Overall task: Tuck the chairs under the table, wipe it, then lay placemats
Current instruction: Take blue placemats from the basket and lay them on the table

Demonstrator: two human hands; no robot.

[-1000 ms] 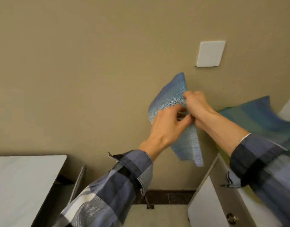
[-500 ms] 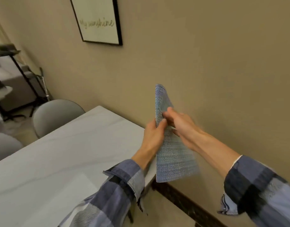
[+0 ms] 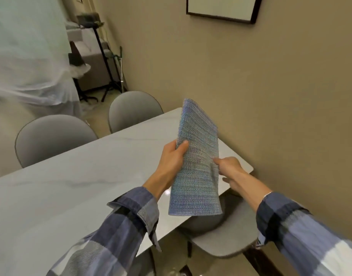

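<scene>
Head view centres on a blue woven placemat (image 3: 197, 162), held up in the air, steeply tilted, above the table's right end, at about 3 o'clock from the middle of the marble-look tabletop (image 3: 75, 188). It may be more than one mat stacked; the edges are too blurred to tell. The left hand (image 3: 171, 162) grips its left edge, thumb curled over the front face and fingers behind. The right hand (image 3: 229, 170) pinches the right edge, where the weave puckers slightly.

Outward from there, one grey chair (image 3: 221, 234) sits at 5 o'clock with its seat partly under the table end, and two more grey chairs (image 3: 53, 136) stand close against the far long side at 10 and 12 o'clock. A framed picture (image 3: 221, 8) hangs on the beige wall at 1 o'clock.

The tabletop looks bare, so this seems to be the first mat going down. To lay it well, I would lower it level, land the near edge first and parallel to the table edge in front of a chair, then release both pinches together and smooth outward so the stiff weave does not curl.
</scene>
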